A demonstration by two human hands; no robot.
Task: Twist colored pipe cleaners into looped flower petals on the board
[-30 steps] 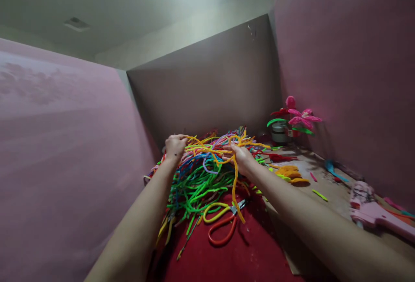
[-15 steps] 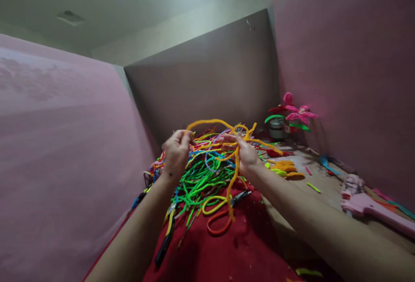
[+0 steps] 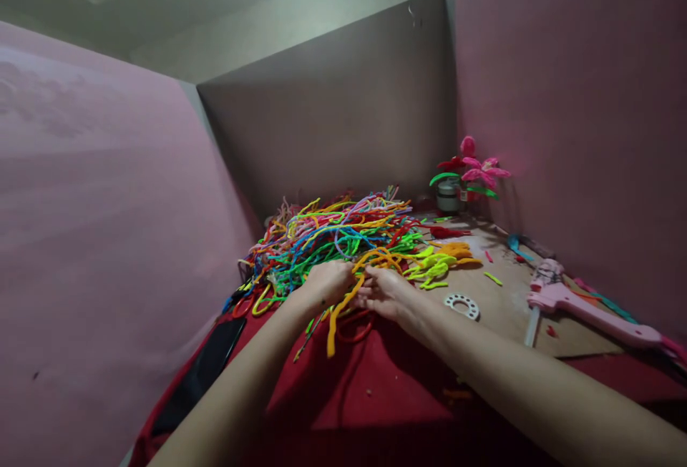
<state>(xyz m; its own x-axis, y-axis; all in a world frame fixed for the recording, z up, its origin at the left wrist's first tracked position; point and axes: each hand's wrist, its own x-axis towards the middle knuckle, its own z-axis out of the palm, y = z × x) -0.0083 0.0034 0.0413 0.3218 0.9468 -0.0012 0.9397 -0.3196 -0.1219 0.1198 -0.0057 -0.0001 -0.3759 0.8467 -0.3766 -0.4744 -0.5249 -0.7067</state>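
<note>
Orange pipe cleaners (image 3: 339, 313) run between my two hands, with one end hanging down toward the red cloth. My left hand (image 3: 333, 281) is closed around them, knuckles up. My right hand (image 3: 383, 292) pinches them from the other side, close beside the left; its lower fingers are partly curled. Behind both hands lies a tangled heap of pipe cleaners (image 3: 322, 227) in many colours, green ones nearest. Red-handled scissors (image 3: 358, 335) lie partly hidden under my hands.
A pink glue gun (image 3: 595, 310) lies on a board (image 3: 504, 317) at right, near a white ring with holes (image 3: 462, 306). Yellow and orange fuzzy pieces (image 3: 437, 264) sit beside the heap. Pink fuzzy flowers (image 3: 486, 170) stand at the back. A black phone-like slab (image 3: 201, 377) rests at left.
My hands have come together and moved lower and nearer, bringing the orange pipe cleaners with them. The view has tilted down, showing the white ring and the black slab.
</note>
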